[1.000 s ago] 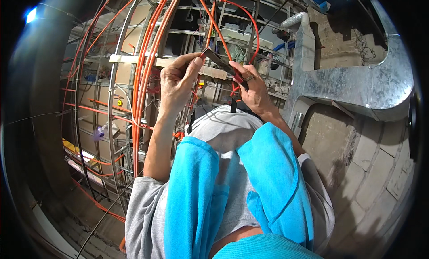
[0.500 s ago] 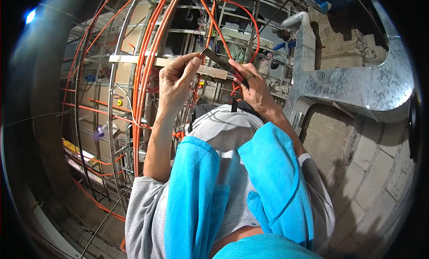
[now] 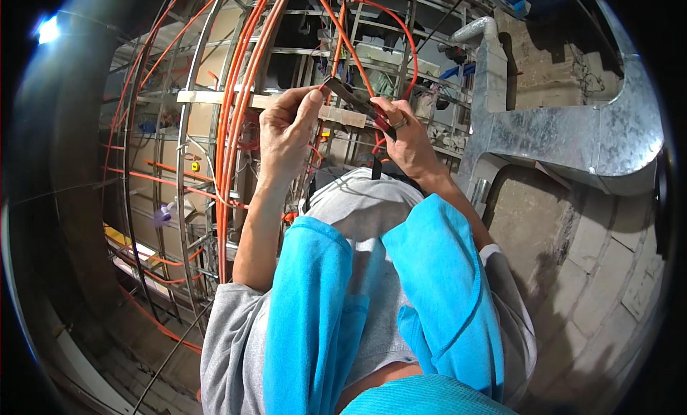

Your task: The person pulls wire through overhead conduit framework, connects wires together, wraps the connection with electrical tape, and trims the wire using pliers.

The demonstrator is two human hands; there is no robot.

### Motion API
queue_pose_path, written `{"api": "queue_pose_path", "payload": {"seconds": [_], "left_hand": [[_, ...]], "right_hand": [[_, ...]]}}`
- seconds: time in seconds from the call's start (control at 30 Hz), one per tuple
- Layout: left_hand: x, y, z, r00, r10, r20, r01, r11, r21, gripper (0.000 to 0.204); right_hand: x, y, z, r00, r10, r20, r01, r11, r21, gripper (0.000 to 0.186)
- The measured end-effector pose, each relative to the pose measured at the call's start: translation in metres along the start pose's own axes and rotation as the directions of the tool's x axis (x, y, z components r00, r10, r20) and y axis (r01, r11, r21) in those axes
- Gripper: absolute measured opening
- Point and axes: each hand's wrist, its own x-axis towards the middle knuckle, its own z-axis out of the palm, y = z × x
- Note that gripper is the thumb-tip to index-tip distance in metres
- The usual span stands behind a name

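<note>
In front of my chest, my right hand (image 3: pixel 409 144) is closed around a pair of pliers (image 3: pixel 349 94) with dark jaws and red handles. A ring shows on one of its fingers. The jaws point up and to the left, toward my left hand (image 3: pixel 288 132). Thumb and fingers of that hand are pinched together at the jaw tips. What they pinch is too small to make out. Right behind the jaws, orange conduit (image 3: pixel 348 39) comes down from above.
Metal framing with a pale wooden strip (image 3: pixel 204 97) stands ahead. A bundle of orange conduits (image 3: pixel 232 128) runs down on the left. To the right is a galvanized air duct (image 3: pixel 544 139) beside a block wall (image 3: pixel 597 264). A blue towel (image 3: pixel 308 286) hangs over my chest.
Both hands keep nearly the same place, with the pliers still at the left fingertips. The view has shifted very slightly.
</note>
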Motion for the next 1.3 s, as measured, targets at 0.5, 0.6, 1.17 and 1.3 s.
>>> {"api": "queue_pose_path", "payload": {"seconds": [0.5, 0.6, 1.17, 1.3], "left_hand": [[0.038, 0.002, 0.044, 0.991, -0.132, -0.006, 0.120, 0.920, -0.374, 0.016], [0.038, 0.001, 0.043, 0.996, -0.089, 0.012, 0.087, 0.937, -0.338, 0.019], [0.028, -0.035, 0.046, 0.980, -0.028, -0.198, 0.009, 0.995, -0.097, 0.051], [0.023, -0.019, 0.048, 0.960, 0.064, -0.272, -0.018, 0.986, 0.167, 0.051]], "right_hand": [[0.040, 0.035, -0.006, 0.924, -0.297, -0.240, 0.089, 0.777, -0.623, 0.079], [0.031, 0.029, 0.002, 0.919, -0.244, -0.309, 0.021, 0.815, -0.580, 0.077], [-0.009, 0.020, 0.013, 0.968, -0.086, -0.236, -0.082, 0.779, -0.622, 0.075], [-0.033, 0.022, 0.018, 0.967, 0.252, -0.034, -0.250, 0.924, -0.291, 0.074]]}}
